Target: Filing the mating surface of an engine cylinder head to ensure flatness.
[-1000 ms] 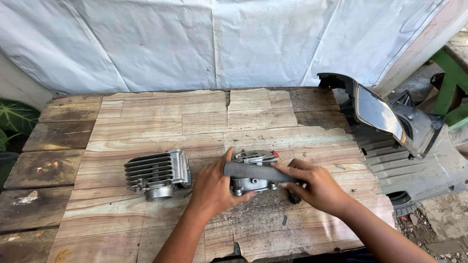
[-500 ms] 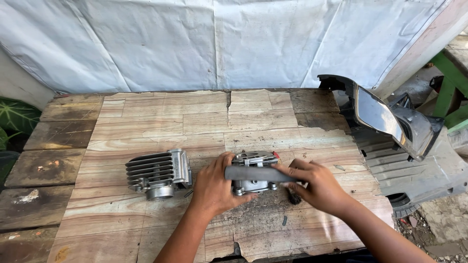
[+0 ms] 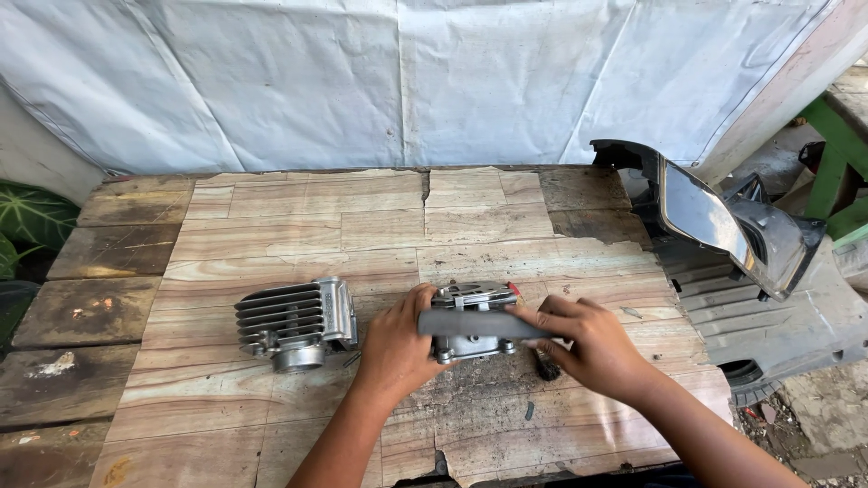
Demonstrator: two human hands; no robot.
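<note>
One grey bar (image 3: 484,323) is held by both hands, left (image 3: 395,348) and right (image 3: 588,346), each grip closed on it, long axis nine-to-three, across one engine head (image 3: 470,318) mid-bench (image 3: 298,226); one finned cylinder (image 3: 294,323) lies at nine.

finned cylinder (image 3: 294,323) left of engine head (image 3: 472,321) on wooden table (image 3: 316,226), mirror (image 3: 701,217) at right edge

A worn wooden table (image 3: 298,226) with a wood-grain surface, chipped and peeling along its near edge, fills most of the view. A finned grey metal engine cylinder (image 3: 294,323) lies on its side on the left half of it. A white tarpaulin (image 3: 380,81) hangs behind the table. To the right, black plastic motorcycle body panels (image 3: 768,307) lie off the table beside a headlamp housing (image 3: 714,217). Green leaves (image 3: 27,221) show at the far left, and a green painted frame (image 3: 836,163) at the far right.
</note>
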